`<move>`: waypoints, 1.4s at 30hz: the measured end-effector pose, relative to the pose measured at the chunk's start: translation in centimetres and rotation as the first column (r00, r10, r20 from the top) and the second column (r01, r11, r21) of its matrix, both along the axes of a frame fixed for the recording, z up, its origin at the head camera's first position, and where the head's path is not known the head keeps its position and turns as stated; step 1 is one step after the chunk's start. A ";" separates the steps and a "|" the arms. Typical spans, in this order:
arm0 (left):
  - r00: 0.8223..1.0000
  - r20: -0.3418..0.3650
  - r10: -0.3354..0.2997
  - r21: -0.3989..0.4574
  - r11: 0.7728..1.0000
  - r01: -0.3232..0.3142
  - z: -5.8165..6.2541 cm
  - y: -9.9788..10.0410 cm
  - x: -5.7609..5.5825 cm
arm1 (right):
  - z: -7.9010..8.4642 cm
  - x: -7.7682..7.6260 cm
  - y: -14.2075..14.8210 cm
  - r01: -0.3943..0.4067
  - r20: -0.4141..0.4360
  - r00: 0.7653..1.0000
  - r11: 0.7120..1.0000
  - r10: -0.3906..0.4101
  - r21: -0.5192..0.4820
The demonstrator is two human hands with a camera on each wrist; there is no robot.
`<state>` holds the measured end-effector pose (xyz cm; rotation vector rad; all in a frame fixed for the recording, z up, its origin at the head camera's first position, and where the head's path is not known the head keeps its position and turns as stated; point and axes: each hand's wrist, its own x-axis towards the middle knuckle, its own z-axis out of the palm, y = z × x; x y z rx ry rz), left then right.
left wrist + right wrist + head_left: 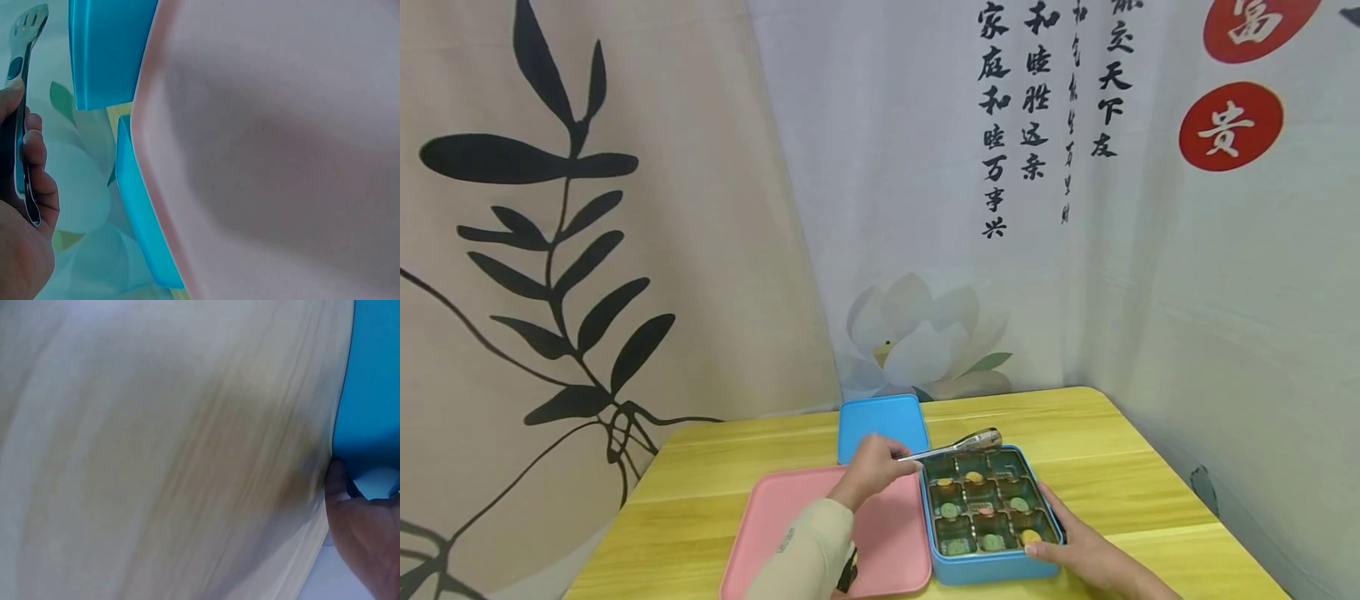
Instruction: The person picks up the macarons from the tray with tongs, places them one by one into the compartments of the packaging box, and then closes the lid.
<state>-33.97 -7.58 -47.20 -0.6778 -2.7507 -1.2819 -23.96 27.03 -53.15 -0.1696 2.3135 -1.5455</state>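
Observation:
My left hand [874, 468] holds metal serving tongs [951, 447] with a dark handle; in the left wrist view their slotted head [26, 25] points up, away from the thumb. In the head view, the tongs reach over the far edge of a blue square box [996, 570]. Inside it, a dark see-through divider tray [967, 493] has several compartments. Small round pieces lie in them, including a green one [1018, 504], a yellow one [1030, 537] and a pink one [985, 510]. My right hand [1090, 552] grips the box's near right corner, thumb over the rim.
A pink tray [891, 546] lies left of the box, under my left forearm. Behind it is a flat blue lid [880, 421]. All stand on a yellow wood-grain table [1150, 500]. A printed curtain [910, 208] hangs close behind the table.

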 end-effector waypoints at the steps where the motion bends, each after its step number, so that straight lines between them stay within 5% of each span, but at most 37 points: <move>1: 1.000 -0.003 -0.001 0.000 1.000 0.001 -0.1 0.1 0.0 | 0.0 -0.1 0.1 -0.004 0.002 1.000 1.000 0.004 -0.002; 27: 1.000 0.001 0.024 -0.020 1.000 -0.024 -0.2 1.2 -0.2 | 0.4 0.6 -0.3 -0.044 -0.023 0.999 0.999 0.044 -0.014; 42: 0.997 -0.011 0.082 0.046 0.996 -0.082 0.6 -1.6 0.0 | 1.0 1.0 -0.7 -0.024 -0.015 1.000 1.000 0.024 0.001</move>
